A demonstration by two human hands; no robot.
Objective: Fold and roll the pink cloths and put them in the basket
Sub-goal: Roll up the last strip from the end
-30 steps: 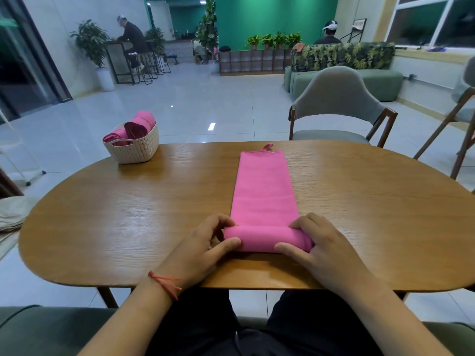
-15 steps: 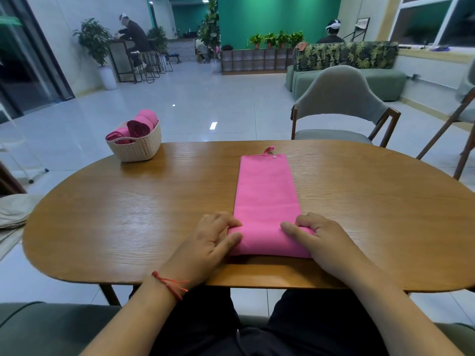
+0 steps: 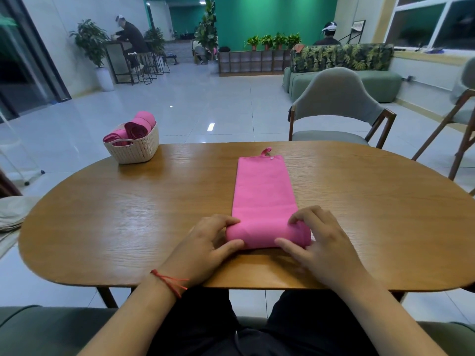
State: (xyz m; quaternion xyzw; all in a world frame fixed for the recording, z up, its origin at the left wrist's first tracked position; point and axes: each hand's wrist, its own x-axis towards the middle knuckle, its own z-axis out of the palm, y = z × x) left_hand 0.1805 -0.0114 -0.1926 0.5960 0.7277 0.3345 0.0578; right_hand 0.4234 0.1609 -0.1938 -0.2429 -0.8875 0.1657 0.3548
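A pink cloth [image 3: 263,186], folded into a long strip, lies lengthwise on the wooden table [image 3: 128,214]. Its near end is rolled into a thick roll. My left hand [image 3: 210,242] grips the roll's left end, thumb in front and fingers over the top. My right hand [image 3: 316,242] grips the right end the same way. A small loop sticks out at the strip's far end. The cream woven basket [image 3: 138,147] stands at the table's far left and holds rolled pink cloths [image 3: 140,124].
A grey chair [image 3: 336,111] faces me across the table, and another chair [image 3: 462,119] stands at the far right. Light fabric [image 3: 10,214] lies off the table's left edge. People sit far back in the room.
The roll at the near end has grown thicker and moved a little away from me. Both hands have shifted forward with it and curl round its ends again.
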